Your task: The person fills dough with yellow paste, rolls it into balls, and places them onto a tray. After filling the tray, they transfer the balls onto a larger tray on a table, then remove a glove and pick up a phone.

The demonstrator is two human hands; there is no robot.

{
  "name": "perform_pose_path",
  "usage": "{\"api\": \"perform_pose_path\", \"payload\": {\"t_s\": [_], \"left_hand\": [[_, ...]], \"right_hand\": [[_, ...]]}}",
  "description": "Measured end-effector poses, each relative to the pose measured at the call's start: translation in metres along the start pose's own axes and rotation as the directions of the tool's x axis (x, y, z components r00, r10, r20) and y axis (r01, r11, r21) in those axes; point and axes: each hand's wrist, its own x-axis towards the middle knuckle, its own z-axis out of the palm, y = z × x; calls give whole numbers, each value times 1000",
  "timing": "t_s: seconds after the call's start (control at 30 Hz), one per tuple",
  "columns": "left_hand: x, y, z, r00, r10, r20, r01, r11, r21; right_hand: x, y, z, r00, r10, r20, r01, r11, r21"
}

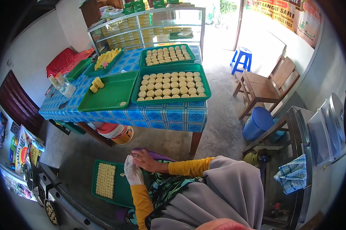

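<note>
My left hand [133, 171], in a thin whitish glove, is raised in front of my lap with its fingers curled. My bare right hand [144, 160] meets it, fingers bent against the gloved fingers. Whatever lies between the two hands is hidden. Just below and to the left, a green tray [121, 191] holds tight rows of small pale dough balls [105, 180] on its left side. A small pale scrap lies on its bare part near my glove.
A table with a blue checked cloth [157, 115] bears green trays with rows of round pale cakes [175, 85] and a tray with a few yellow pieces [96, 84]. A bucket [117, 133] stands underneath. At right are a wooden chair [263, 86] and blue bin [258, 122]; a dark stove-like frame stands left.
</note>
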Motion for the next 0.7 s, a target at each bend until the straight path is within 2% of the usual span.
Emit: {"api": "perform_pose_path", "payload": {"t_s": [0.03,0.07,0.13,0.17,0.23,0.27,0.33,0.37,0.4,0.43,0.47,0.53,0.57,0.63,0.7], "left_hand": [[1,-1,0,997,55,-48,-51,995,80],[0,1,4,997,55,-47,-51,995,80],[-4,4,13,996,76,-55,-73,995,65],[-3,4,11,996,77,-55,-73,995,66],[-1,1,2,993,115,-1,-115,991,74],[1,-1,-2,993,115,-1,-114,991,74],[5,-3,-9,996,86,-17,-86,996,16],[5,-2,-5,996,86,-17,-86,996,16],[4,0,4,998,34,-43,-37,998,-55],[1,2,11,998,-20,-66,11,992,-126],[-2,2,15,998,-20,-66,12,992,-126],[-7,1,20,998,-24,-57,14,985,-170],[-3,0,12,998,-23,-57,13,985,-170],[7,-6,-10,999,-13,-51,10,997,-75],[2,-5,0,995,9,-101,-12,999,-30]], "right_hand": [[1,4,2,996,81,45,-85,991,107],[3,5,2,996,80,44,-85,991,106],[5,7,1,970,209,122,-236,928,287],[5,6,-2,970,209,121,-236,928,288],[3,3,-9,983,113,145,-141,969,202],[2,11,-5,983,113,145,-141,969,201],[-1,35,10,997,-81,-1,81,995,53],[2,27,6,997,-82,-1,82,995,53],[10,10,-5,980,199,-1,-182,898,400],[16,0,-14,889,448,96,-386,619,684],[21,3,-20,888,449,97,-387,619,684],[27,8,-28,965,230,125,-262,877,402],[27,10,-28,965,229,125,-261,877,403],[28,14,-26,902,332,276,-430,748,506],[28,14,-28,908,312,281,-418,732,538]]}}
